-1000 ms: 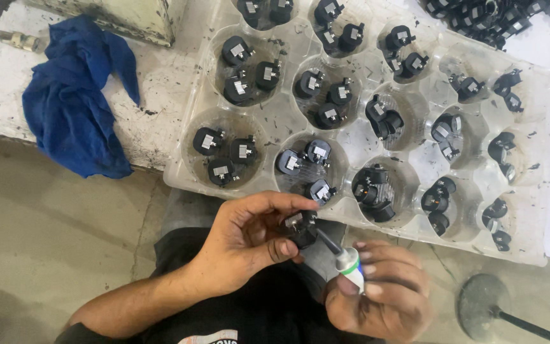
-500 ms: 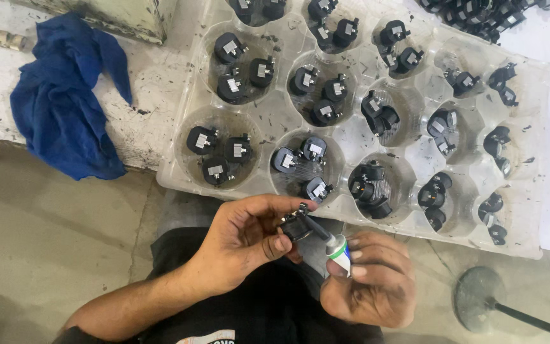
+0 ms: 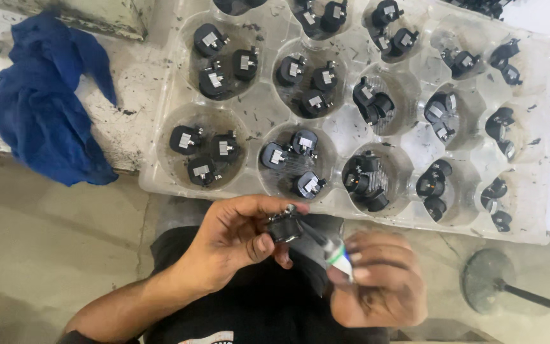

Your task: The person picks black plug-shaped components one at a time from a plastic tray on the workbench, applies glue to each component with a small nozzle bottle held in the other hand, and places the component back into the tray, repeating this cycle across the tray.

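My left hand [image 3: 240, 236] pinches a small black round part [image 3: 284, 227] with metal tabs between thumb and fingers, just below the tray's near edge. My right hand [image 3: 377, 283] grips a slim tool [image 3: 329, 250] with a dark shaft and a green-and-white band; its tip meets the black part. A clear plastic tray [image 3: 345, 121] with round cups lies in front of me, each cup holding two or three similar black parts [image 3: 202, 150].
A crumpled blue cloth [image 3: 49, 111] hangs over the edge of the white bench [image 3: 128, 137] at the left. A round grey metal base with a rod [image 3: 491, 280] stands on the floor at the lower right. Bare concrete floor [image 3: 46, 242] lies below the bench.
The view has shifted slightly, so the tray sits a little more to the left. Both hands stay together with the part and tool; the part has turned a little in my left fingers.
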`<state>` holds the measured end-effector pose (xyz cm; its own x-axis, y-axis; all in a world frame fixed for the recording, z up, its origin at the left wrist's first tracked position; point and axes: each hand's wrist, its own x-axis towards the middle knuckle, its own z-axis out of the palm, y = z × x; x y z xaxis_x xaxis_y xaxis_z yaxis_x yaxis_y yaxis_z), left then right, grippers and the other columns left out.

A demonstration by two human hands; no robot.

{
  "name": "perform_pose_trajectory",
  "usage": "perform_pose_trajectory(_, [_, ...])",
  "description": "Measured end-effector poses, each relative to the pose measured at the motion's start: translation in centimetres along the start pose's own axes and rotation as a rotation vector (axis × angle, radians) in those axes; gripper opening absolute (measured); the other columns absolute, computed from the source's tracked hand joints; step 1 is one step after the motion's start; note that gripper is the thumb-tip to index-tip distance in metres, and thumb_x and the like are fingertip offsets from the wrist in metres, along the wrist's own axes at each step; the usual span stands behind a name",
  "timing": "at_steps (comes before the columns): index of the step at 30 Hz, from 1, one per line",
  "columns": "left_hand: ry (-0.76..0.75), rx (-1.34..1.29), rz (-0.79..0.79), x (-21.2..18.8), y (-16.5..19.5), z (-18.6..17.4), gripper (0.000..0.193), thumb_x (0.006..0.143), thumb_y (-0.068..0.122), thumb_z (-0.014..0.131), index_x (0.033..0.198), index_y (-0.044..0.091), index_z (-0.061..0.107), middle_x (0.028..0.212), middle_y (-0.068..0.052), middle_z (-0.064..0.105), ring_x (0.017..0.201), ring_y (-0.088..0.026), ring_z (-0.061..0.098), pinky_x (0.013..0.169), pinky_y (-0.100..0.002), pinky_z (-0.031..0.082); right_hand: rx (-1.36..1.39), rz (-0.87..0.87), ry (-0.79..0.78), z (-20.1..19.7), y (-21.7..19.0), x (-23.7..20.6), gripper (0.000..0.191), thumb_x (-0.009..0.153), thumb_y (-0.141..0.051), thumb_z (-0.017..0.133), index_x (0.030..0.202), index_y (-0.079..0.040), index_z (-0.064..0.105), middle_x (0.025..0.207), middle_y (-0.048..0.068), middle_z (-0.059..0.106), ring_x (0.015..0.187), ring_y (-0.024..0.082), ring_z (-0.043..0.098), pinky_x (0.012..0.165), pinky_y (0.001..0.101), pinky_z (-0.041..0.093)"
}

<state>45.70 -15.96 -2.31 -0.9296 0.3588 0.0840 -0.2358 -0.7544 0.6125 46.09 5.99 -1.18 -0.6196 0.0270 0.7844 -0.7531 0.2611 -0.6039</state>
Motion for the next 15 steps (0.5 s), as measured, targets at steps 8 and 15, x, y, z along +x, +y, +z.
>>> perform_pose_trajectory(8, [0.051, 0.778, 0.179, 5.7, 7.1, 4.0, 0.043, 0.083, -0.01, 0.079, 0.124, -0.003, 0.066, 0.119, -0.011, 0.072, 0.1, -0.016, 0.076, 0.093, -0.031, 0.069, 0.16, -0.035, 0.539, -3.5, 2.4, -3.6, 0.043, 0.085, -0.012, 0.084, 0.103, -0.011, 0.045, 0.084, 0.005, 0.05, 0.065, 0.017, 0.05, 0.055, 0.0306, 0.047])
perform_pose_trajectory(15, [-0.228, 1.39, 0.405, 21.7, 2.8, 4.8, 0.041, 0.085, 0.017, 0.083, 0.122, 0.008, 0.068, 0.111, -0.006, 0.071, 0.09, -0.01, 0.071, 0.074, -0.026, 0.061, 0.11, 0.037, 0.604, -6.0, 3.9, -6.2, 0.034, 0.085, -0.005, 0.077, 0.102, -0.009, 0.048, 0.079, 0.006, 0.051, 0.066, 0.019, 0.051, 0.053, 0.0296, 0.048])
